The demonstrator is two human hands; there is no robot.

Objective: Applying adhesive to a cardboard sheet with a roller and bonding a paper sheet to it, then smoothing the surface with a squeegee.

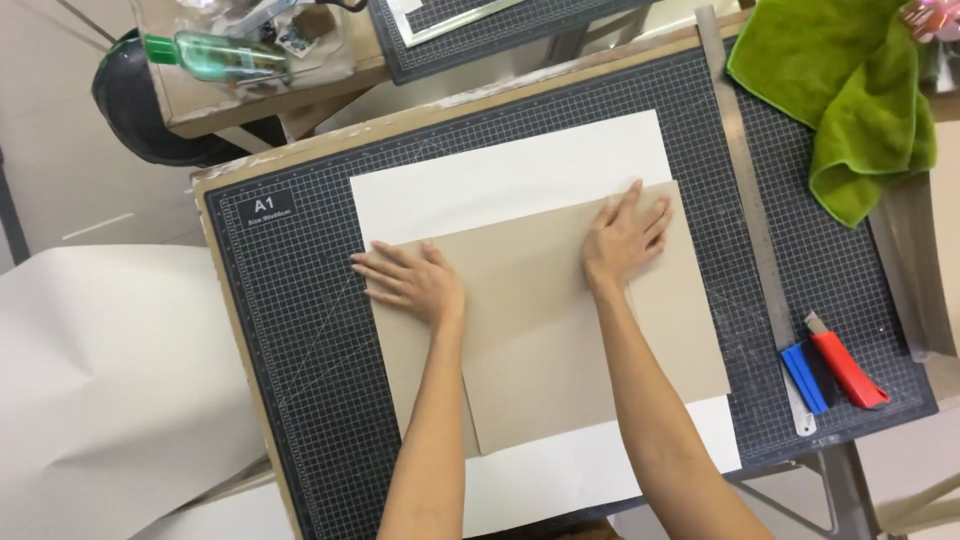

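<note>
Both the left hand (412,283) and right hand (624,240) press flat, grasping nothing, on stiff brown cardboard (560,340) overlapping smooth white paper (500,175), the paper's edges showing around it.

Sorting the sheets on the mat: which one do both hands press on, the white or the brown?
The brown cardboard sheet; it lies on top of the larger white sheet, with the left hand and right hand flat on it.

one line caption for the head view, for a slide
Both hands, left hand and right hand, press flat on grey board over white sheet.
</note>
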